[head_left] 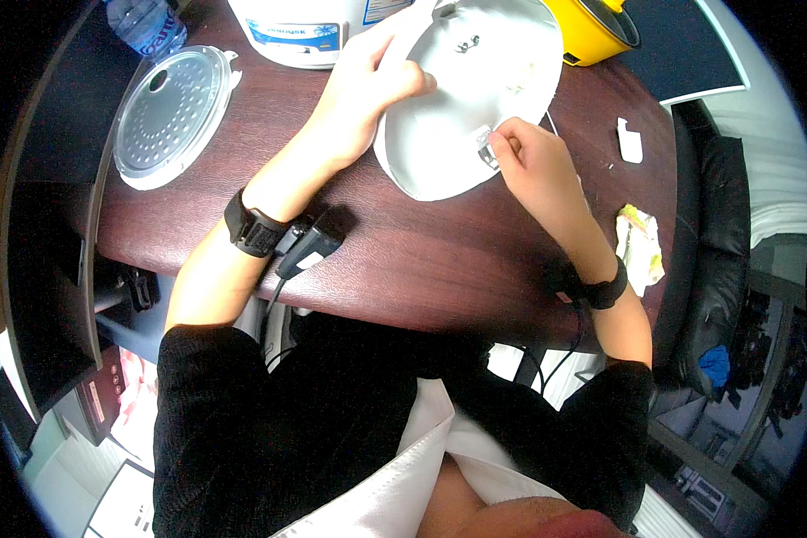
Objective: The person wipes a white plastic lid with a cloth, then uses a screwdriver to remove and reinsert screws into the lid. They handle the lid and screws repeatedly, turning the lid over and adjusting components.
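My left hand (372, 85) grips the left rim of a pale grey, oval plastic shell (444, 108), its thumb over the inner face. The shell is tilted above the table. My right hand (536, 160) is closed in a pinch at the shell's lower right edge. Its fingertips are against a small metallic piece (487, 150) there; whether they hold it or something smaller is hidden. Small dark metal parts (467, 43) show inside the shell near its top.
A dark reddish-brown table (394, 260) lies beneath. On it are a round perforated lid (172, 117), a water bottle (146, 27), a white tub (296, 36), a yellow pot (592, 36), a small white piece (629, 141) and a crumpled wrapper (638, 247). Cabled black devices (309, 247) hang at my wrists.
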### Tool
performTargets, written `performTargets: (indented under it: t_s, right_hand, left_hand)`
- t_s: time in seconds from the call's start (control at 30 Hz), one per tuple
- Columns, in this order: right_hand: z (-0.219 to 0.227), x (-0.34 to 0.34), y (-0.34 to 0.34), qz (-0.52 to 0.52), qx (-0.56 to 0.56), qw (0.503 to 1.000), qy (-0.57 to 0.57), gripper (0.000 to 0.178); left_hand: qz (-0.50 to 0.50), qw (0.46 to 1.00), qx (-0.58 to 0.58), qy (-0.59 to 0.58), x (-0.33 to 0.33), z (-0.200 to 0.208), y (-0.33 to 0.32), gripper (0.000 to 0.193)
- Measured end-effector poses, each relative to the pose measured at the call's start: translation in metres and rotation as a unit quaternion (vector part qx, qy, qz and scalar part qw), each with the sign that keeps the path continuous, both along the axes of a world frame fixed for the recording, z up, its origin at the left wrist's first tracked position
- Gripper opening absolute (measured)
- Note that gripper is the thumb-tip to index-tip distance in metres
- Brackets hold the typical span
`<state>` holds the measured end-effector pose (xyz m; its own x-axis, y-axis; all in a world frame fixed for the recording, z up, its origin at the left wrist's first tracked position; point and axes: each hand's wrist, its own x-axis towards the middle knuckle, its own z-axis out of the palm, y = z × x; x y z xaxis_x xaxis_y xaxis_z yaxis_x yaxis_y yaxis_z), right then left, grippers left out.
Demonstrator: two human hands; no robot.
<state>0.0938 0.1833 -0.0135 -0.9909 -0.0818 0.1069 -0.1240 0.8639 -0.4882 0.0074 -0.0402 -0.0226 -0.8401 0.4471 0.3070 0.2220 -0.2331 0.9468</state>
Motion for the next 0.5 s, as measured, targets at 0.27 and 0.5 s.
performTargets:
  t_s: [0.27,0.5]
  right_hand:
    - [-0.011,-0.006,0.001,0.042,0.139,0.986,0.081,0.022]
    - [-0.004,-0.013,0.005,-0.152,-0.576,0.725,-0.346,0.019]
  left_hand:
    - [-0.004,1.0,0.02,-0.017,0.002,0.003,0.002,0.048]
    - [-0.009,1.0,0.016,-0.009,0.0,-0.002,-0.003,0.047]
